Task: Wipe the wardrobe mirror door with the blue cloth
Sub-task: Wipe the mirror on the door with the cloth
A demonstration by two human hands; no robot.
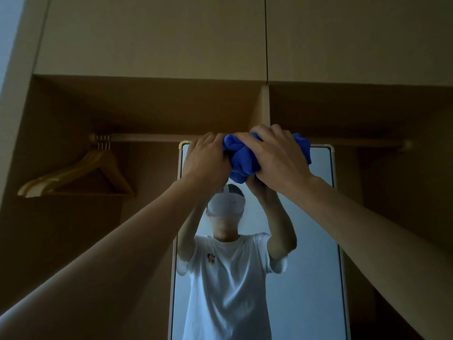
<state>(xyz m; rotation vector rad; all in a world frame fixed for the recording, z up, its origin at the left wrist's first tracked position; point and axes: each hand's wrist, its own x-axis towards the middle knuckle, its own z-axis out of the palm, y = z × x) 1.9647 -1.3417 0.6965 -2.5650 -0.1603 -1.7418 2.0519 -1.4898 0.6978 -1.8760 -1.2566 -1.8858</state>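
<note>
A tall mirror [316,253] with a thin gold frame stands in front of the open wardrobe. The bunched blue cloth [241,157] sits at the mirror's top edge, held between both hands. My left hand [206,159] grips the cloth's left side with curled fingers. My right hand [277,158] lies over its right side, fingers wrapped round the cloth. Both arms reach up and forward. The glass reflects a person in a white T-shirt with raised arms.
A wooden hanging rail [147,137] runs across the wardrobe behind the mirror top. Several wooden hangers [81,175] hang at the left. A vertical divider panel [263,106] stands above my hands. Closed upper cabinet doors [157,35] fill the top.
</note>
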